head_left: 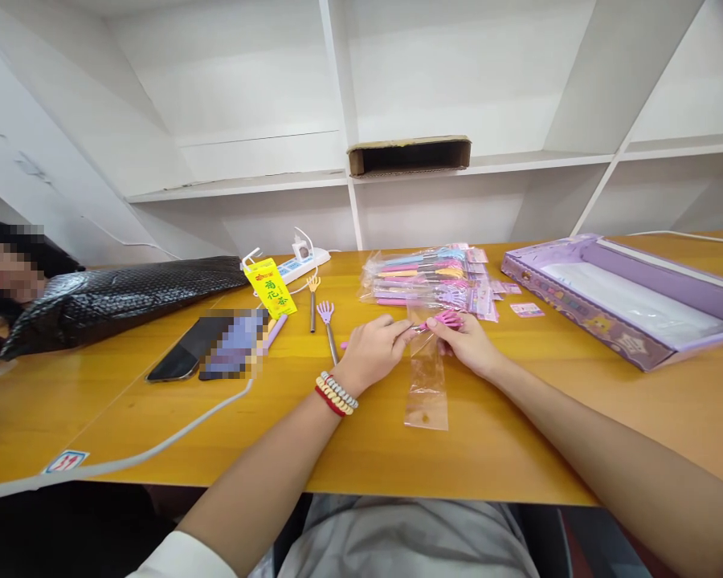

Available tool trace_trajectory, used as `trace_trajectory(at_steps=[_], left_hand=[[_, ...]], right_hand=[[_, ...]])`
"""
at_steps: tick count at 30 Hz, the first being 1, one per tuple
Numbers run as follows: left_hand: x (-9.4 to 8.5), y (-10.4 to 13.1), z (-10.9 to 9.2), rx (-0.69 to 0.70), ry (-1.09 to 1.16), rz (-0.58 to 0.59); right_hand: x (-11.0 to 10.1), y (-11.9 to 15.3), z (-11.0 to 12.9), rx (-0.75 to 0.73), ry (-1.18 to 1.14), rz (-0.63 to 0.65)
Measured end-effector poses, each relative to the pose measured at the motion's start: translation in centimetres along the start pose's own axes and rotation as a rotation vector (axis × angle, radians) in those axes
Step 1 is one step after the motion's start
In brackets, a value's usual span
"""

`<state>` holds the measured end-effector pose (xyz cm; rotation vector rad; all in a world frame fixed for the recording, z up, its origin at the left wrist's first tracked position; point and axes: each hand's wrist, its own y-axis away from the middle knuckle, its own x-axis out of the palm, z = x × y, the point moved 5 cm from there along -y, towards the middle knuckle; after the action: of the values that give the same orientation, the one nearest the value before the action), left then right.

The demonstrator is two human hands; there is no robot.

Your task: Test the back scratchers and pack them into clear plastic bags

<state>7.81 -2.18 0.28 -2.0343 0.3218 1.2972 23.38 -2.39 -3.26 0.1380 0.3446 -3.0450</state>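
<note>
Between both hands is a pink hand-shaped scratcher (449, 320) with a metal rod, lying sideways over the table. My left hand (377, 348), with bracelets at the wrist, is closed on its rod side. My right hand (471, 343) pinches it near the pink head. A clear plastic sleeve (427, 393) lies flat on the table below my fingers, its upper part hidden by them. Beyond the hands is a pile of bagged scratchers (427, 277) in several colours. A purple scratcher (326, 321) and an orange one (313, 301) lie unbagged left of my left hand.
At the right stands an open purple box (614, 329), with a small pink card (526, 310) beside it. Phones (184, 349), a yellow packet (272, 289), a power strip (313, 263) and a white cable (198, 434) lie left. A person's head shows beside a black bag (138, 297).
</note>
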Motion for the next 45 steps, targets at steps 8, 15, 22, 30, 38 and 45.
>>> trace_trajectory(at_steps=[8, 15, 22, 30, 38, 45], left_hand=[[0.0, -0.2, 0.3, 0.026, 0.081, -0.033], [-0.1, -0.2, 0.2, 0.015, 0.115, -0.043], [-0.2, 0.0, -0.3, 0.044, -0.079, -0.007], [0.1, 0.2, -0.8, 0.078, -0.129, -0.001], [0.1, 0.3, -1.1, 0.076, -0.113, 0.025], [0.2, 0.2, -1.0, 0.073, -0.083, 0.017]], right_hand=[[-0.3, -0.1, -0.2, 0.016, 0.006, 0.007], [-0.1, -0.3, 0.1, -0.013, -0.001, 0.029], [0.3, 0.2, 0.4, -0.044, 0.028, 0.051], [0.8, 0.5, 0.0, -0.029, 0.083, 0.114], [0.5, 0.7, 0.9, -0.074, 0.104, 0.055], [0.5, 0.7, 0.6, -0.081, 0.125, 0.039]])
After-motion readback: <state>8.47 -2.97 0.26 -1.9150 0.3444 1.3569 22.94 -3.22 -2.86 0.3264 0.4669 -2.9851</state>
